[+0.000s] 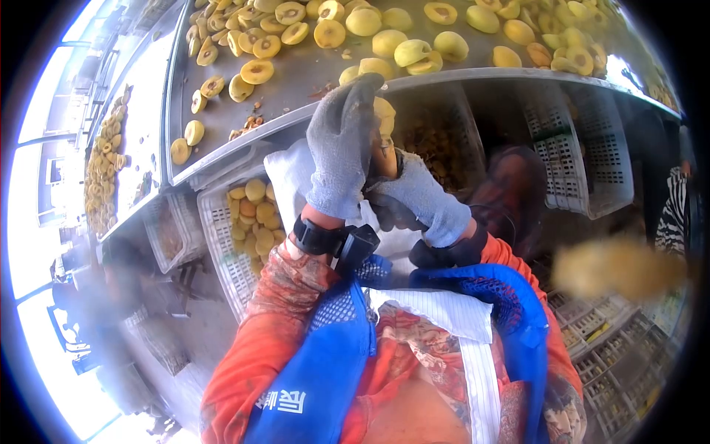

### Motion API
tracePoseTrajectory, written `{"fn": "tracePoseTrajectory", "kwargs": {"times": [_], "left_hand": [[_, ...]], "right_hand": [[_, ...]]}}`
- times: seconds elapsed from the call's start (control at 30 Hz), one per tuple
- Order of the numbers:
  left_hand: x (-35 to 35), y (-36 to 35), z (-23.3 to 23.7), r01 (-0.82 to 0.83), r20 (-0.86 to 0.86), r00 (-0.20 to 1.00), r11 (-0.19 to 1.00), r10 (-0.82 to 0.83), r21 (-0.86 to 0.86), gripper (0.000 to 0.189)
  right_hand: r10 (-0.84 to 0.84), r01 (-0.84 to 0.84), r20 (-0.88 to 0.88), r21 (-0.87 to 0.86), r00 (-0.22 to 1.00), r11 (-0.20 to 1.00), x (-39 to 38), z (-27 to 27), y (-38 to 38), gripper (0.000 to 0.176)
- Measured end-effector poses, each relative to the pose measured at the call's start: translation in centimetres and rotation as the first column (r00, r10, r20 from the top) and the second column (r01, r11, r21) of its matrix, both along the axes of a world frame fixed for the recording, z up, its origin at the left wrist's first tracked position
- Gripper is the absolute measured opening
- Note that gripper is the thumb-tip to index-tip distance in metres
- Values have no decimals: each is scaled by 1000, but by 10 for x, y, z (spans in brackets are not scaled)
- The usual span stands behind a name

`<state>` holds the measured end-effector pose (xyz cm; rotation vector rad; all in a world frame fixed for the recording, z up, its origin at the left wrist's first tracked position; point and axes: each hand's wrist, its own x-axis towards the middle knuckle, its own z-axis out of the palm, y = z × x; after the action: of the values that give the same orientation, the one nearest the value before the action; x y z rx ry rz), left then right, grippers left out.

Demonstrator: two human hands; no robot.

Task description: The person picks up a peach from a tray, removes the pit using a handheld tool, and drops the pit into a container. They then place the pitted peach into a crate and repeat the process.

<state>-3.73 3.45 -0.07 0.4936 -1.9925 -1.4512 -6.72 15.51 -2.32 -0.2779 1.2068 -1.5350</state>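
Both my hands wear grey knit gloves and meet just under the table's edge. My left hand (342, 144) is curled over a yellow-orange peach (384, 152), covering most of it. Lower and to the right, my right hand (420, 198) presses against the same fruit from below, its dark fingertips folded in. A black watch sits on my left wrist. The orange sleeves and a blue apron (333, 370) fill the bottom of the view.
A metal table (296, 81) across the top holds several halved and whole peaches. Under it stand a white crate (222, 244) with peach halves and empty white crates (584, 148). A blurred yellow piece (617, 268) shows at right. Another person's striped sleeve (673, 214) is at the right edge.
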Motion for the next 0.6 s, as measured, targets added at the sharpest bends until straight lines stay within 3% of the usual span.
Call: {"fn": "tracePoseTrajectory", "kwargs": {"times": [0.07, 0.1, 0.17, 0.2, 0.27, 0.3, 0.37, 0.43, 0.5, 0.57, 0.6], "left_hand": [[6, 4, -4, 10, -7, 1000, 957, -8, 290, 21], [7, 3, -6, 6, 32, 999, 979, -12, 202, 21], [9, 1, -11, 5, 107, 994, 1000, -7, 25, 20], [10, -2, -12, 97, 96, 991, 995, -98, 14, 20], [13, -9, -11, 275, 76, 959, 961, -273, -12, 20], [13, -7, -6, 313, 133, 939, 948, -319, 59, 21], [8, -10, -9, 344, 101, 935, 939, -340, -16, 21], [4, -14, -17, 369, 84, 928, 928, -364, -51, 21], [5, -16, -25, 395, 85, 917, 917, -390, -50, 20], [8, -13, -17, 405, 282, 860, 905, -426, 133, 22], [7, -10, -13, 393, 367, 815, 892, -450, 222, 24]], "right_hand": [[38, -17, -212, 101, 977, 995, -4, 9, 5, 12], [65, -28, -414, 96, 908, 995, -7, 4, 8, 12], [194, -161, -460, 110, 867, 981, -15, 5, 15, 11], [257, -227, -483, 121, 837, 966, -19, 7, 18, 10], [381, -324, -298, 223, 875, 920, -25, 22, 24, 8], [430, -375, -196, 263, 881, 889, -26, 26, 27, 7], [336, -380, -511, 19, 791, 925, -24, 8, 29, 18], [306, -400, -543, -60, 782, 915, -24, -2, 31, 24], [375, -415, -406, -11, 834, 910, -25, -3, 32, 21], [398, -451, -436, -21, 807, 892, -24, -12, 35, 14], [401, -441, -348, -42, 848, 897, -24, -13, 37, 12]]}}
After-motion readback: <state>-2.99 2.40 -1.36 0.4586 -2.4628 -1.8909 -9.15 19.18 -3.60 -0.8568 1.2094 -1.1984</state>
